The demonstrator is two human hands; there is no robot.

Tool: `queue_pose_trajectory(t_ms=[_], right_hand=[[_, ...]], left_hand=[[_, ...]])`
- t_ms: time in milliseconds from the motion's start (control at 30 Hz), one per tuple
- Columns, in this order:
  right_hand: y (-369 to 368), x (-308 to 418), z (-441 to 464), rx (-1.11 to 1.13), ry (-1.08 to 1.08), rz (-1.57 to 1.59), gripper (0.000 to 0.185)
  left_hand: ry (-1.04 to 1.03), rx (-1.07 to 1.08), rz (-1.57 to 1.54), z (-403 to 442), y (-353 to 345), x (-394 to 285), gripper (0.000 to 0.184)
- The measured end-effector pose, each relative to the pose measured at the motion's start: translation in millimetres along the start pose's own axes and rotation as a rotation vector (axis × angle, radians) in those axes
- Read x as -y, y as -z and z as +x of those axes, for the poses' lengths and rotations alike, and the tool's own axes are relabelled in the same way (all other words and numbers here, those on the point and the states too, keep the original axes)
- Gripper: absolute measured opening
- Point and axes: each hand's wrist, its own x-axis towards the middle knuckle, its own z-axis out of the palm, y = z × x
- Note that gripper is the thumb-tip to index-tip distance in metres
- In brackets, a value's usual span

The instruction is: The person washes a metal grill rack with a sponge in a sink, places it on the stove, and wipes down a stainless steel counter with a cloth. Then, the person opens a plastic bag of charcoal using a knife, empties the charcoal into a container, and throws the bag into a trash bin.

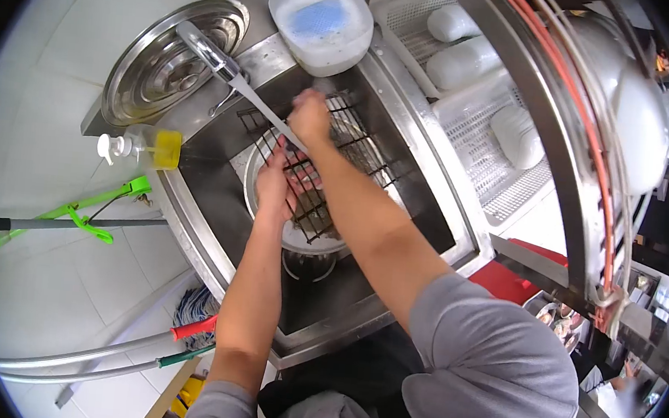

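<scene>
A dark wire rack (315,207) lies tilted over a round, light-rimmed basin (317,247) in the steel sink (217,191). My left hand (273,186) is closed on the rack's left side. Over the rack's upper part, my right hand (311,118) is balled and slightly blurred; whatever it grips is hidden. The tap (209,53) reaches in from the upper left, and a pale stream of water (267,110) runs from it between my hands onto the rack. Under the basin, part of a shiny round metal vessel (308,266) shows.
A soap pump bottle (166,150) stands at the sink's left edge, below a large metal lid (143,73). A white container (323,21) sits on the far rim. White baskets (478,154) with stacked dishes are to the right. Mop handles (111,351) lean at the lower left.
</scene>
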Motion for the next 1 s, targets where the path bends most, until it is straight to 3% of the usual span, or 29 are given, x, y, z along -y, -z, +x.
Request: queue_pose_trajectory(t_ms=[67,133,167,267,367,400,433,500,600,667,733,800,967,1000], right_hand=[[28,29,-36,0.167,0.245,0.065,0.009],[63,41,-73,0.378,0.313,0.128,0.013],[74,28,-94,0.222,0.519,0.280,0.014],[117,-26,-112,0.215,0.468,0.157,0.009],[56,-45,-50,-0.088,0.033,-0.074,0.010],[51,-19,-35,0.010,0.153,-0.051,0.015],[34,4,-23,0.001,0.109,0.097,0.013],[36,37,-24,0.134,0.515,0.230,0.009],[47,55,-20,0.316,0.499,0.344,0.007],[19,7,16,0.138,0.629,0.189,0.008],[19,-65,48,0.190,0.554,-0.205,0.011],[35,-100,34,0.072,0.265,-0.144,0.012],[92,-116,-70,0.038,0.034,-0.330,0.019],[104,-102,-84,0.029,-0.114,-0.288,0.020]], left_hand=[[0.084,-0.123,0.069,5,0,-9,0.042],[-0.044,-0.064,-0.192,16,-6,-9,0.048],[-0.050,-0.056,-0.194,20,-5,-7,0.048],[-0.036,-0.003,-0.104,23,-5,-2,0.053],[0.042,-0.039,0.005,-11,-26,-2,0.061],[0.040,-0.041,0.010,-14,-22,0,0.061],[0.037,-0.013,0.005,-15,-19,2,0.063],[0.069,-0.037,0.096,-8,-5,5,0.068],[0.008,0.088,0.111,1,8,12,0.070],[-0.023,0.015,-0.032,-21,-20,7,0.070],[-0.048,0.004,0.011,-16,-8,13,0.069],[-0.034,-0.013,0.011,-11,-2,8,0.068],[0.012,0.012,-0.098,10,8,-7,0.068],[0.018,0.009,-0.078,7,7,-8,0.068]])
